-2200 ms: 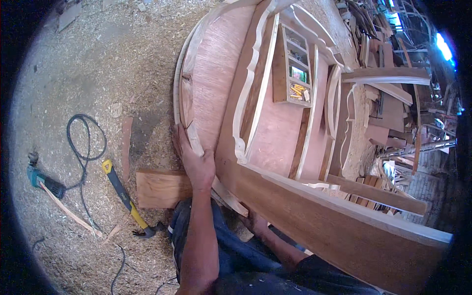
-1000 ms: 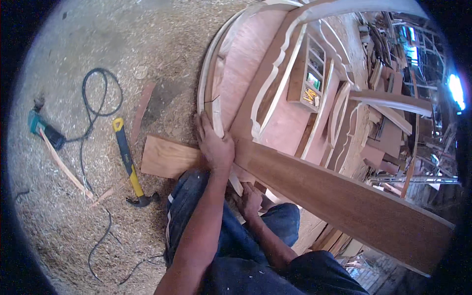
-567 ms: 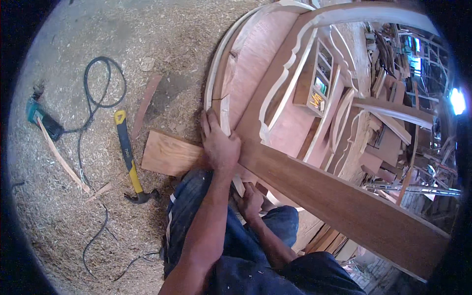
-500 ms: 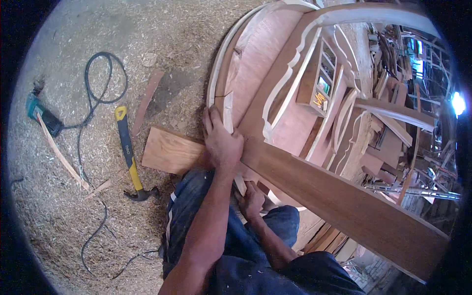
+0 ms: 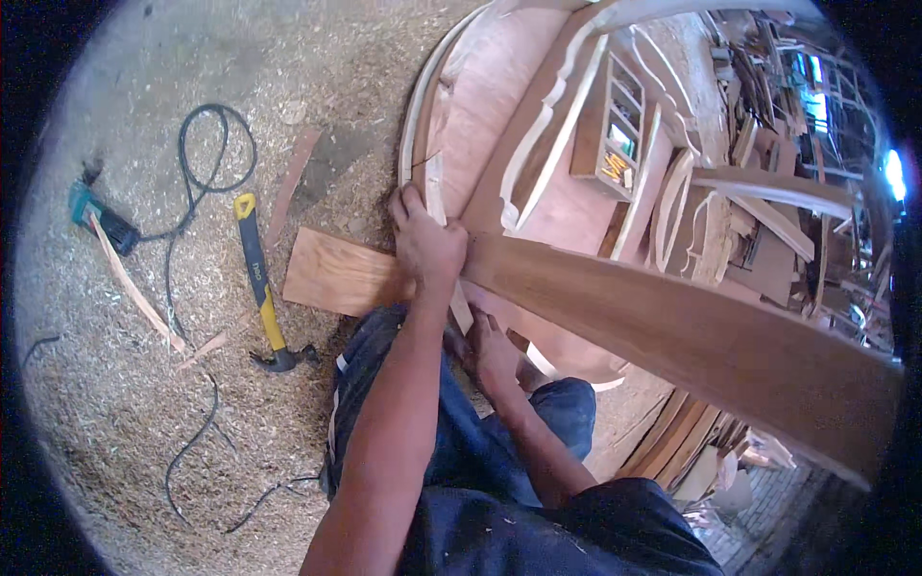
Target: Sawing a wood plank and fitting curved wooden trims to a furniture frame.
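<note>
The left hand [image 5: 425, 245], having slid up the curved furniture frame [image 5: 415, 144], now clamps a thin wooden strip [image 5: 437, 197] against its edge, while the right hand [image 5: 492, 348] grips the strip's lower end beneath a wide plank [image 5: 691, 336].

Head-worn fisheye, steeply downward, close.
</note>
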### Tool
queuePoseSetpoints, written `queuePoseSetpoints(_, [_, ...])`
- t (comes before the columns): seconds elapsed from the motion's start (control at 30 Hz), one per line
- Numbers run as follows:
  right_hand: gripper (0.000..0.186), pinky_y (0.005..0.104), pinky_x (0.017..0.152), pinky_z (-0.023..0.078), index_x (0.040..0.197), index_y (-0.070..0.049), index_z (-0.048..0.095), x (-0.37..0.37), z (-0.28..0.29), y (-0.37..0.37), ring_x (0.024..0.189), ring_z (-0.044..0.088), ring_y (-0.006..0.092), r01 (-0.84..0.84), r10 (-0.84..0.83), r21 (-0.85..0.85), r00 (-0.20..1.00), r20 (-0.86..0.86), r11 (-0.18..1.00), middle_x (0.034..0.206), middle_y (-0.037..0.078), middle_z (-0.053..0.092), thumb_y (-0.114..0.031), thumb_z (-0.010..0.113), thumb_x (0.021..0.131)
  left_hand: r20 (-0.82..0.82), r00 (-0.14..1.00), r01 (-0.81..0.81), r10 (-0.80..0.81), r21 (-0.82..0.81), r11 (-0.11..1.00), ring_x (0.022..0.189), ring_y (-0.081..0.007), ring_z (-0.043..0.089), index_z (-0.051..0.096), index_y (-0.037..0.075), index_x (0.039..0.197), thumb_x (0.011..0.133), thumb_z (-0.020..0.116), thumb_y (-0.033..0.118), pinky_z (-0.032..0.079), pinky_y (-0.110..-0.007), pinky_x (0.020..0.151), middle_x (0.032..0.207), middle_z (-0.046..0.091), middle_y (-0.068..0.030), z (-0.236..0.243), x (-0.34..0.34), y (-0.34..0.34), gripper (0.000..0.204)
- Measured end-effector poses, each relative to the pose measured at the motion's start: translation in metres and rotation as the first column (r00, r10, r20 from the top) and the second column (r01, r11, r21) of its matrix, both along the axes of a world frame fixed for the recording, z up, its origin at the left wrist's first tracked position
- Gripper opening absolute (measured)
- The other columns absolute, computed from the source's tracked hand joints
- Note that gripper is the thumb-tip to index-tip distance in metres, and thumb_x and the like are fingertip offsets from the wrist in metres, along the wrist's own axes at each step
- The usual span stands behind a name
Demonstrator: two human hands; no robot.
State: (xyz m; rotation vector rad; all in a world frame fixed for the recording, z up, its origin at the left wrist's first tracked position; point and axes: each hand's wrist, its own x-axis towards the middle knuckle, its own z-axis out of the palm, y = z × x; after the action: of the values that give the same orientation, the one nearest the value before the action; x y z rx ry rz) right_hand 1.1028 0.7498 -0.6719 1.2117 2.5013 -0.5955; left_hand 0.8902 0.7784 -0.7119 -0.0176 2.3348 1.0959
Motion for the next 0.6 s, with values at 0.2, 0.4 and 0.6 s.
queuePoseSetpoints(0.2, [0.067, 0.0477, 0.083, 0.056, 0.153, -0.005, 0.053, 0.007, 0.027, -0.009, 0.101, 0.07, 0.0405, -0.033, 0.065, 0.101, 0.942, -0.33, 0.994, 0.127, 0.02, 0.068, -0.029, 0.076, 0.095, -0.061, 0.998, -0.012, 0.01, -0.031, 0.999, 0.108, -0.0488, 0.069, 0.05, 0.004, 0.15, 0.088, 0.068, 0.016, 0.058, -0.056, 0.093, 0.145, 0.055, -0.0243, 0.002, 0.0, -0.003, 0.066])
queuePoseSetpoints(0.4, [0.062, 0.0462, 0.083, 0.056, 0.153, -0.005, 0.053, 0.023, -0.007, -0.002, 0.102, 0.068, 0.0398, -0.025, 0.123, 0.392, 0.966, -0.229, 0.92, 0.126, 0.019, 0.068, -0.025, 0.072, 0.098, -0.079, 0.997, -0.01, 0.009, -0.012, 1.0, 0.115, -0.0465, 0.069, 0.048, 0.009, 0.152, 0.086, 0.073, 0.016, 0.059, -0.054, 0.094, 0.157, 0.049, -0.0204, 0.001, 0.003, 0.005, 0.071])
queuePoseSetpoints(0.6, [0.045, 0.0434, 0.087, 0.054, 0.143, -0.004, 0.06, -0.002, -0.002, -0.006, 0.102, 0.066, 0.0377, -0.105, 0.163, 0.201, 0.94, -0.299, 0.974, 0.125, 0.02, 0.066, -0.017, 0.067, 0.101, -0.04, 0.999, 0.02, -0.021, -0.027, 0.999, 0.114, -0.0464, 0.07, 0.047, 0.007, 0.152, 0.087, 0.073, 0.016, 0.06, -0.054, 0.093, 0.158, 0.048, -0.0207, 0.005, 0.004, 0.007, 0.071])
